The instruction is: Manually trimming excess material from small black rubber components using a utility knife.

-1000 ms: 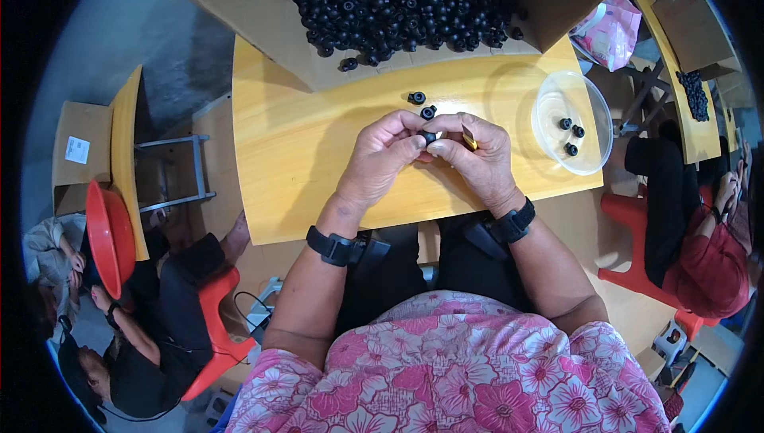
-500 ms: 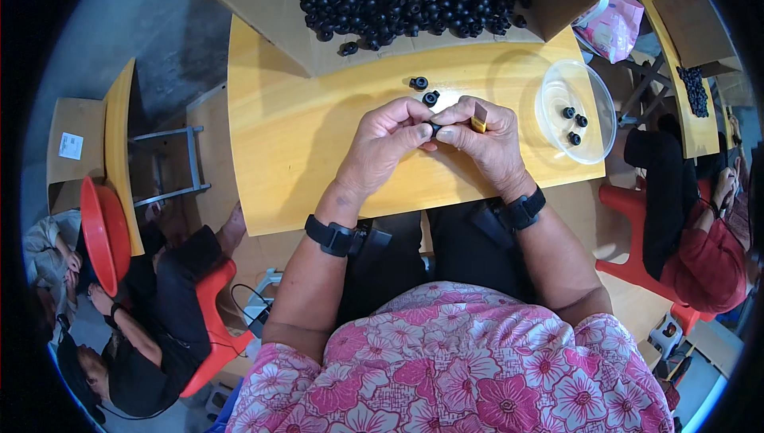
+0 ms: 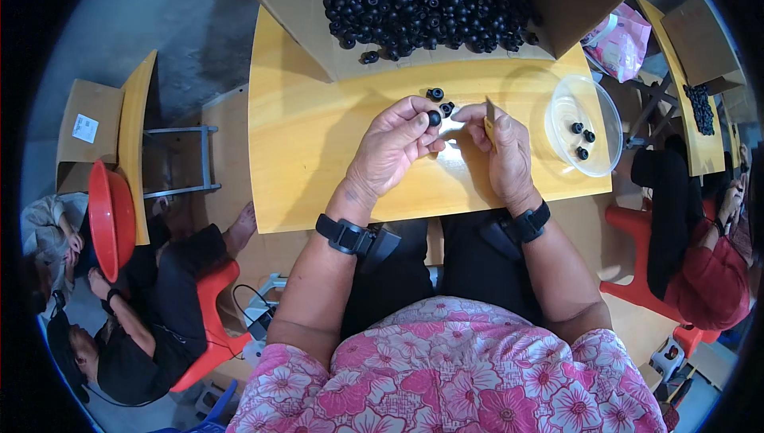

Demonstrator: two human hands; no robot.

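A small round black part point(image 3: 434, 118) is pinched between the thumb and fingers of my left hand point(image 3: 390, 146) above the table. My right hand point(image 3: 508, 154), a little apart from it, is closed around a small knife point(image 3: 489, 126) with a yellow handle, its blade pointing away from me. Just beyond my fingers, two similar black parts point(image 3: 434, 94) rest on the yellow table point(image 3: 310, 162). To the right, several more lie in a clear round plastic tub point(image 3: 606, 142).
A cardboard box point(image 3: 585, 3) heaped with black parts point(image 3: 430, 3) stands at the table's far side. On the left are a red basin point(image 3: 111, 222) and a seated person point(image 3: 143, 345). Another person point(image 3: 708, 290) sits at the right, beside another table with black parts point(image 3: 700, 111).
My hands have come apart; earlier both held the black part. It now stays in my left hand, while the knife has turned more upright in my right. The whole view has shifted slightly.
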